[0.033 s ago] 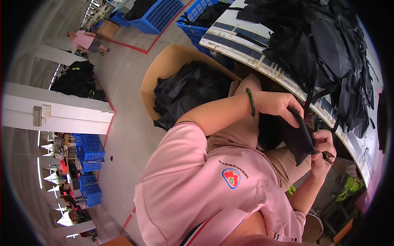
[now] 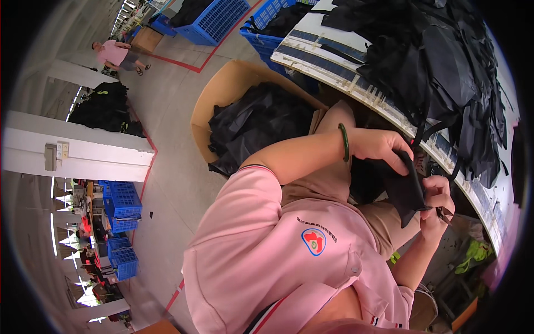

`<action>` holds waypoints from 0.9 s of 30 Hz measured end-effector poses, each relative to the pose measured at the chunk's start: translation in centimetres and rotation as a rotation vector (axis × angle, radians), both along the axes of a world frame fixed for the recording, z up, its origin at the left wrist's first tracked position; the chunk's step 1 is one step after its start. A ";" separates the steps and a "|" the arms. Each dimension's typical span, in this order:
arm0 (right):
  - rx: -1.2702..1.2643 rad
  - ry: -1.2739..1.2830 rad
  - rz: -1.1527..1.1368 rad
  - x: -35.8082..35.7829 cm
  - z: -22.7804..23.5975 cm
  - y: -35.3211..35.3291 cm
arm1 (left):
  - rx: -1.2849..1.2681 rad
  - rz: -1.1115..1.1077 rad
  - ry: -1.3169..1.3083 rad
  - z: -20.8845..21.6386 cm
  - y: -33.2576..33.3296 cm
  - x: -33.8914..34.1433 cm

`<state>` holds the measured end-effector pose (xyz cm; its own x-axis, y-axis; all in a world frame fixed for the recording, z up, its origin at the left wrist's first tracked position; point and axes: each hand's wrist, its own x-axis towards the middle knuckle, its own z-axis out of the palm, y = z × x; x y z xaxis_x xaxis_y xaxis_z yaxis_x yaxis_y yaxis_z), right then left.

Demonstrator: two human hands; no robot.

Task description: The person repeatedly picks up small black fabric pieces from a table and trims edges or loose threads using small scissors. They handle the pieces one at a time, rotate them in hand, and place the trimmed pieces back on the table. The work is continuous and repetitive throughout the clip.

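Note:
Between my two hands is a folded piece of black cloth [image 2: 405,189]. My left hand [image 2: 381,146], with a green bangle at the wrist, is closed on its upper edge, thumb lying over the fabric. Lower and to the right, my right hand [image 2: 437,203] has its fingers bent and pinched at the cloth's lower right corner. A small dark, shiny pointed thing [image 2: 445,214] sticks out by the right fingers; its kind I cannot make out. The cloth hangs over my lap, next to the table's edge.
Black cloth pieces [image 2: 445,67] with straps heap on the white table [image 2: 345,80] at right. A cardboard box [image 2: 208,103] full of black cloth stands at my left. Blue crates [image 2: 214,22] sit farther off. A person [image 2: 114,54] in pink is in the far aisle.
My left hand has shifted slightly right and down with the cloth, whose lower tip has dropped a little. My right hand has barely moved.

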<state>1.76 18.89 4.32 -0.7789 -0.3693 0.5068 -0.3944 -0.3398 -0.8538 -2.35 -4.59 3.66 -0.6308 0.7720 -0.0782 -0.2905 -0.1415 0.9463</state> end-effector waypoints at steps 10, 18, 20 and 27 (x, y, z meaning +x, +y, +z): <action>0.153 0.026 -0.089 -0.1 0.0 0.2 | -0.194 0.031 0.219 -4.4 6.4 1.7; 0.285 -0.324 -0.229 -1.5 0.4 0.2 | 0.068 0.466 0.340 -0.4 4.2 3.1; 0.293 -0.309 -0.238 -1.6 -0.1 0.2 | 0.017 0.491 0.385 -0.9 4.6 3.1; 0.346 -0.308 -0.278 -1.3 -0.5 0.5 | -0.029 0.494 0.245 -1.5 5.4 3.2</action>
<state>0.42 19.43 3.84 -0.9645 -0.2326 0.1253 -0.1436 0.0633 -0.9876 0.80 0.80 2.17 -0.9201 0.3789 0.0994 0.0328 -0.1782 0.9835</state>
